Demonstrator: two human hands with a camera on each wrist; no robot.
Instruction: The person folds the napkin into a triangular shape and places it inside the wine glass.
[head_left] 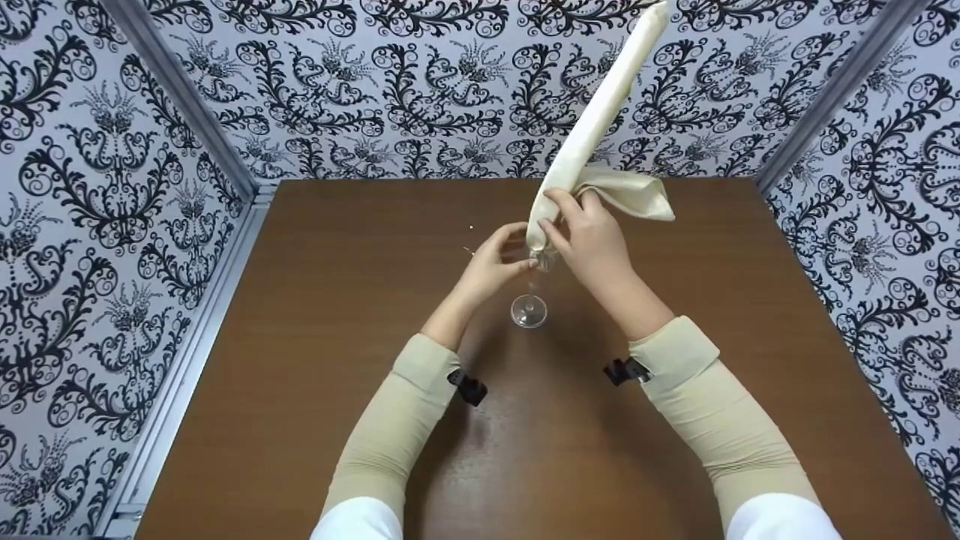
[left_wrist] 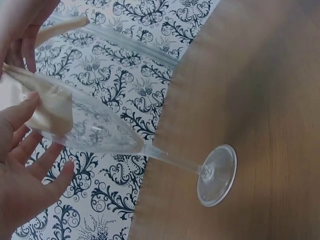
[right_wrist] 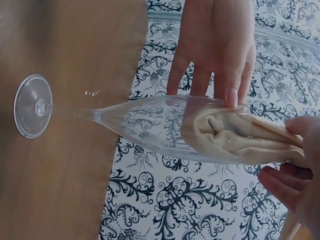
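A clear stemmed flute glass (head_left: 529, 311) stands upright on the brown table. A long cream cloth napkin (head_left: 581, 142), rolled into a tall tapering shape, has its lower end inside the glass mouth. Another part of it flares out to the right as a loose fold. My left hand (head_left: 491, 262) holds the upper bowl, thumb on the near side and fingers around the far side. Just above the rim, my right hand (head_left: 596, 236) pinches the napkin between thumb and fingers. Through the bowl, the bunched napkin end (right_wrist: 222, 132) shows in the upper part, with bare glass beneath it.
The brown tabletop (head_left: 337, 337) runs up to a back wall (head_left: 337, 90) with a black-and-white scroll pattern. Patterned side panels and metal rails (head_left: 202, 322) frame it. Small black wrist cameras (head_left: 469, 388) sit on both sleeves.
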